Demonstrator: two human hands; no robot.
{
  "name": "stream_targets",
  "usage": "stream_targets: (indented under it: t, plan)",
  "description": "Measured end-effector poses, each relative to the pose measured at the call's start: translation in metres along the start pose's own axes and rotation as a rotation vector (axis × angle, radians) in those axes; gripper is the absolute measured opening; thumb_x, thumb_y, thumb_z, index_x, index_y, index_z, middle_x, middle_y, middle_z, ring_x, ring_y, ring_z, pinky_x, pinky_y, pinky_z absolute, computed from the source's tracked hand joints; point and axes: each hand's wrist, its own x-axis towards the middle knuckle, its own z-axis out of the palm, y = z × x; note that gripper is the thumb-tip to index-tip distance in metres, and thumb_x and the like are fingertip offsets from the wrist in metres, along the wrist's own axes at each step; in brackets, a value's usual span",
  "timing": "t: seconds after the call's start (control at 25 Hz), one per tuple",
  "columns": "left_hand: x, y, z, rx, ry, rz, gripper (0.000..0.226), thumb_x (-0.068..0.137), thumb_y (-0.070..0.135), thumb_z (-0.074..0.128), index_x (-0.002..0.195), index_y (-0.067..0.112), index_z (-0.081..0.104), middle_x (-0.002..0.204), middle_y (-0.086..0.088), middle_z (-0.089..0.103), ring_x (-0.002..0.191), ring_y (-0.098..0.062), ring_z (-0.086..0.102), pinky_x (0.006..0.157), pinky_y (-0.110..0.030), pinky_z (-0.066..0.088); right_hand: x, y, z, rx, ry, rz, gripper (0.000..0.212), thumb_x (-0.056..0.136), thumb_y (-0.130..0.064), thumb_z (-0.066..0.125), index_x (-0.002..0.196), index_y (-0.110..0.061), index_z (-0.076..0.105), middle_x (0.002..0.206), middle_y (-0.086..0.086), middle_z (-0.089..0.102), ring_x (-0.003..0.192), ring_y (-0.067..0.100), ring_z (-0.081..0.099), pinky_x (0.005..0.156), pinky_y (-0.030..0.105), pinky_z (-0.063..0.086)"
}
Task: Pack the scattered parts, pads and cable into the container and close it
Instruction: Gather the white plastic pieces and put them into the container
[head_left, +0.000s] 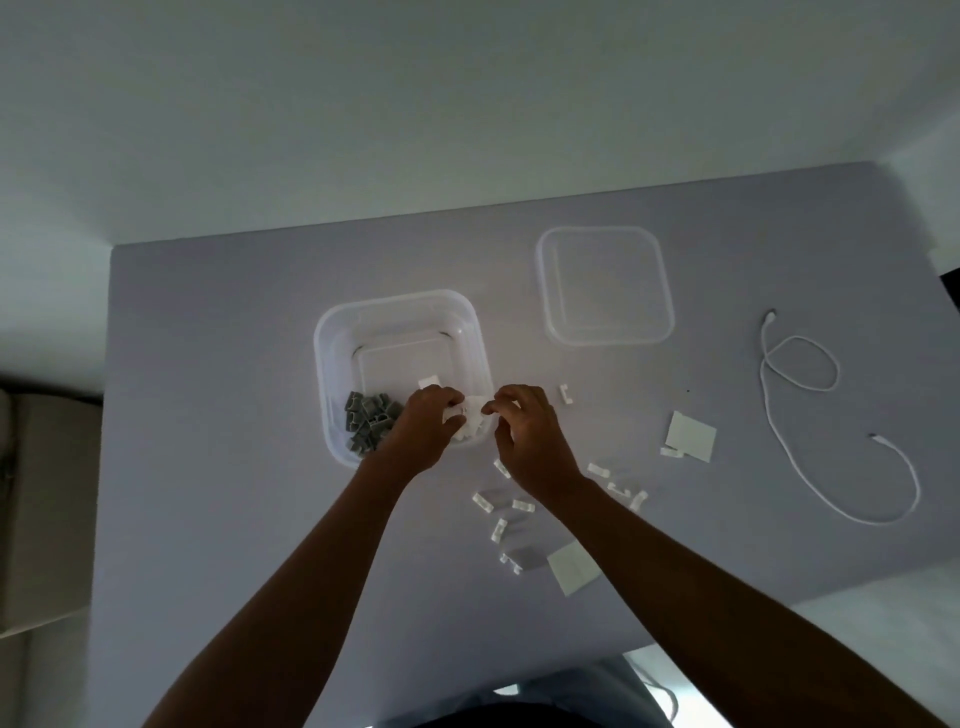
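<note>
While the counter (208, 364) is still carrying most of the loose pieces, the packing step is under way: both hands are meeting over the near right corner of the clear container (332, 332). The left hand (423, 436) is grasping a small bunch of white clips (470, 415) over that corner, and the right hand (530, 441) is pinching at the same bunch from the other side, so both grips are closed on the clips. Just left of the left grip, a heap of grey clips (369, 421) is already lying inside the container. Beyond and right of the right grip, the lid (605, 286) is resting apart. Far right, the white cable (800, 374) is lying looped. Near the right wrist, two square pads (691, 436) and scattered white clips (519, 505) are waiting. By my reading, the next move is calling for letting the bunch drop inside, then gathering the rest. No writing or brand is showing anywhere.
</note>
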Motion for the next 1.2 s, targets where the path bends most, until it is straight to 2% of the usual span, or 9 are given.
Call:
stream_targets:
  t: [0.12,0.32,0.44,0.56,0.68,0.76,0.88,1.08,1.2]
  plan:
    - [-0.004,0.001,0.0,0.02,0.051,0.016,0.03,0.091,0.014,0.064,0.12,0.004,0.063,0.118,-0.014,0.066,0.108,-0.027,0.059,0.092,-0.029,0.04,-0.003,-0.004,-0.001,0.069,0.046,0.036,0.025,0.092,-0.011,0.047,0.108,-0.007,0.065,0.111,0.008,0.062,0.11,0.02,0.054,0.094,0.032,0.051]
    - [-0.008,0.01,-0.002,0.022,0.151,0.011,0.027,0.092,0.018,0.063,0.117,0.007,0.065,0.113,-0.012,0.068,0.104,-0.027,0.061,0.092,-0.035,0.045,-0.002,0.017,-0.011,0.149,0.244,0.227,0.035,0.082,0.011,0.048,0.107,-0.009,0.063,0.109,0.008,0.061,0.105,0.017,0.052,0.09,0.024,0.049]
    - [-0.011,0.03,-0.003,0.043,0.287,0.037,0.023,0.092,0.017,0.061,0.114,0.01,0.063,0.111,-0.008,0.065,0.102,-0.022,0.059,0.088,-0.031,0.047,0.006,0.058,-0.015,0.007,0.11,0.347,0.046,0.082,0.009,0.049,0.119,-0.013,0.063,0.119,0.011,0.058,0.112,0.027,0.049,0.089,0.037,0.052]
    - [-0.022,0.067,0.001,-0.01,0.383,0.234,0.016,0.091,0.01,0.061,0.106,0.009,0.064,0.099,-0.001,0.065,0.087,-0.01,0.058,0.076,-0.015,0.043,0.002,0.085,-0.009,-0.103,-0.045,0.309,0.04,0.089,0.002,0.05,0.124,-0.01,0.063,0.125,0.014,0.056,0.116,0.032,0.047,0.092,0.043,0.051]
    - [-0.032,0.088,0.031,-0.037,0.15,0.386,0.017,0.09,0.005,0.06,0.105,0.01,0.067,0.097,-0.001,0.067,0.082,-0.008,0.06,0.073,-0.015,0.049,-0.014,0.087,-0.001,-0.093,-0.072,0.289,0.027,0.092,0.002,0.052,0.113,-0.005,0.067,0.118,0.014,0.06,0.112,0.031,0.05,0.089,0.037,0.051]
    - [-0.035,0.082,0.06,0.034,-0.012,0.324,0.026,0.087,0.001,0.058,0.11,0.011,0.067,0.106,-0.005,0.066,0.096,-0.016,0.06,0.083,-0.03,0.052,-0.025,0.091,-0.002,-0.08,-0.064,0.283,0.024,0.089,0.005,0.054,0.107,-0.001,0.069,0.109,0.018,0.063,0.104,0.033,0.054,0.086,0.035,0.049]
    - [-0.039,0.059,0.094,0.246,-0.057,0.185,0.044,0.079,-0.008,0.054,0.117,0.013,0.063,0.119,-0.008,0.059,0.112,-0.027,0.051,0.09,-0.041,0.047,-0.042,0.095,-0.017,0.14,0.073,0.351,0.019,0.085,0.002,0.061,0.1,-0.002,0.071,0.099,0.015,0.068,0.092,0.026,0.063,0.082,0.027,0.05]
    - [-0.038,0.032,0.109,0.32,0.036,0.059,0.024,0.08,-0.008,0.06,0.093,0.01,0.068,0.096,-0.011,0.062,0.089,-0.033,0.056,0.073,-0.044,0.051,-0.08,0.106,-0.055,1.008,0.379,1.013,0.028,0.084,0.007,0.043,0.078,-0.005,0.067,0.066,0.013,0.064,0.06,0.025,0.059,0.059,0.034,0.053]
    - [-0.036,0.028,0.109,0.25,0.034,0.047,0.006,0.088,0.003,0.061,0.089,0.007,0.066,0.086,-0.012,0.062,0.082,-0.031,0.056,0.07,-0.04,0.049,-0.115,0.118,-0.064,0.779,0.387,0.981,0.025,0.085,0.004,0.045,0.073,-0.007,0.065,0.068,0.01,0.062,0.064,0.025,0.056,0.059,0.028,0.044]
